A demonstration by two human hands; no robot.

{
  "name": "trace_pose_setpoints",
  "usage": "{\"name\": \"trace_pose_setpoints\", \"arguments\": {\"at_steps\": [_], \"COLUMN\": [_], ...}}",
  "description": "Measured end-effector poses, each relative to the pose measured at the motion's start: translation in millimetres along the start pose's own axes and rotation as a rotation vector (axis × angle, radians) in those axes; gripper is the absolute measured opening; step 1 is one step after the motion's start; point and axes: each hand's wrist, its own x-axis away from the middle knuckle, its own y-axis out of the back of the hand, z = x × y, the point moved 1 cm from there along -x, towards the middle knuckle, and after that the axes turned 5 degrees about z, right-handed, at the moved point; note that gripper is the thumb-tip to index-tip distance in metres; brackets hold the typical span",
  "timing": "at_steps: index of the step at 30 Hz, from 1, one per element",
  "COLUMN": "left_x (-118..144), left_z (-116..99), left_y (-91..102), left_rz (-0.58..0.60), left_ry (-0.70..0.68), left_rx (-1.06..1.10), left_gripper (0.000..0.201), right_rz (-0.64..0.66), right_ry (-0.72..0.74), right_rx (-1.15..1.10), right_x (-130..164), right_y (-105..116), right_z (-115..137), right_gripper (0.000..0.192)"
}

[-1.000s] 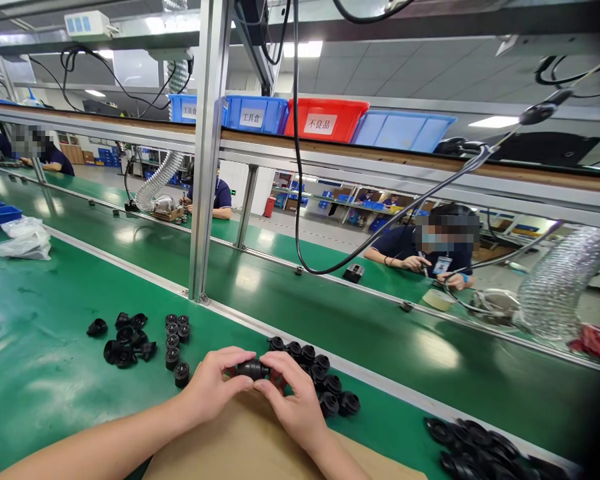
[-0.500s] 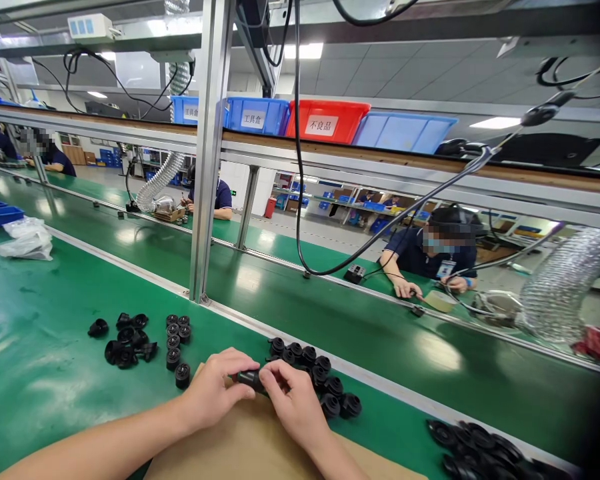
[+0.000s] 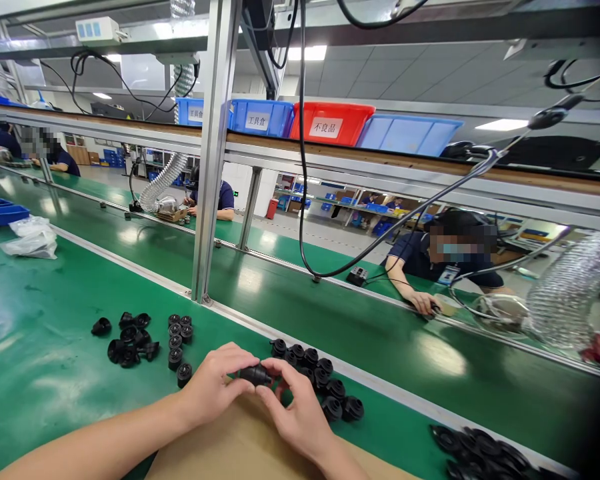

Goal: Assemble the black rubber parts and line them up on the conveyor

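Between my hands is a black ribbed plastic part (image 3: 255, 375), roughly cylindrical, held above a brown sheet (image 3: 240, 433). My left hand (image 3: 219, 381) pinches its left end between thumb and fingers. The thumb and forefinger of my right hand (image 3: 294, 400) grip its right end. Just beyond my right hand, rows of black stepped round parts (image 3: 321, 377) stand on the green table. Left of my left hand is a short double row of black ring-shaped parts (image 3: 175, 341). Farther left lies a loose heap of black curved parts (image 3: 130, 337).
A pile of black discs (image 3: 480, 450) lies at the lower right. An aluminium post (image 3: 211, 160) rises from the table's back edge, with a green conveyor belt (image 3: 280, 310) behind it. A plastic bag (image 3: 31, 239) and blue trays (image 3: 4, 212) sit at left. Across the belt a co-worker (image 3: 430, 260) works.
My right thumb and forefinger have opened wider around the part's right end, showing more of the part. Across the belt, the co-worker's hand has shifted right.
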Motion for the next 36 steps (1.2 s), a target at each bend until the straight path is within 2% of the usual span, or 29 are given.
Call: {"name": "trace_pose_setpoints", "arguments": {"at_steps": [2,3,5,8,9,11,13,16,18,19,21,23,25,29,31,33,36], "left_x": [1,1,0,-2,-3,-2,-1,-1,-2,-3,-4,-5,-5,-1,0,0,-3], "left_z": [-2,-3,-5,-6,-6,-6,-5,-6,-5,-4,-1,1,2,0,-1,-1,-4], "left_y": [-0.8,-1.0,-1.1,-1.6,-1.8,-2.1,-1.9,-1.4,-0.2,0.5,1.7,1.9,1.5,-0.6,-1.3,-1.2,-0.7], "left_rz": [-0.007,-0.012,-0.03,-0.007,0.002,0.005,-0.012,0.011,0.018,0.008,-0.016,-0.004,0.022,0.002,-0.024,-0.035,0.018], "left_ry": [-0.093,-0.096,0.007,0.266,0.312,0.277,0.126,-0.075,-0.036,0.049,0.265,0.382,0.323,0.043,0.043,0.179,0.364], "left_rx": [-0.054,-0.054,-0.011,0.097,0.126,0.128,0.05,-0.077,-0.07,-0.033,0.093,0.195,0.182,-0.016,-0.036,0.014,0.161], "left_gripper": [0.037,0.036,0.032,0.029,0.03,0.032,0.034,0.029,0.025,0.025,0.03,0.033,0.031,0.031,0.032,0.032,0.029], "right_rz": [-0.012,-0.026,-0.053,-0.061,-0.053,-0.045,-0.04,0.016,0.061,0.056,0.019,0.036,0.076,0.047,0.034,0.005,-0.01], "right_ry": [-0.049,-0.038,0.034,0.226,0.285,0.321,0.169,-0.298,-0.49,-0.503,-0.375,-0.171,-0.099,-0.379,-0.384,-0.245,0.072], "right_rx": [-0.055,-0.059,-0.019,0.088,0.114,0.129,0.056,-0.242,-0.39,-0.384,-0.231,-0.034,0.017,-0.266,-0.286,-0.164,0.031], "right_x": [0,-1,-2,-3,-3,-4,-5,-7,-7,-7,-6,-5,-4,-5,-6,-6,-5], "right_y": [-3,-4,-4,0,2,3,0,-10,-13,-12,-4,3,6,-3,-6,-4,3], "right_z": [2,3,3,2,2,2,1,-2,-3,-4,-2,2,5,4,6,9,14], "right_gripper": [0.021,0.02,0.018,0.022,0.023,0.022,0.021,0.05,0.068,0.072,0.068,0.056,0.049,0.052,0.046,0.03,0.016]}}
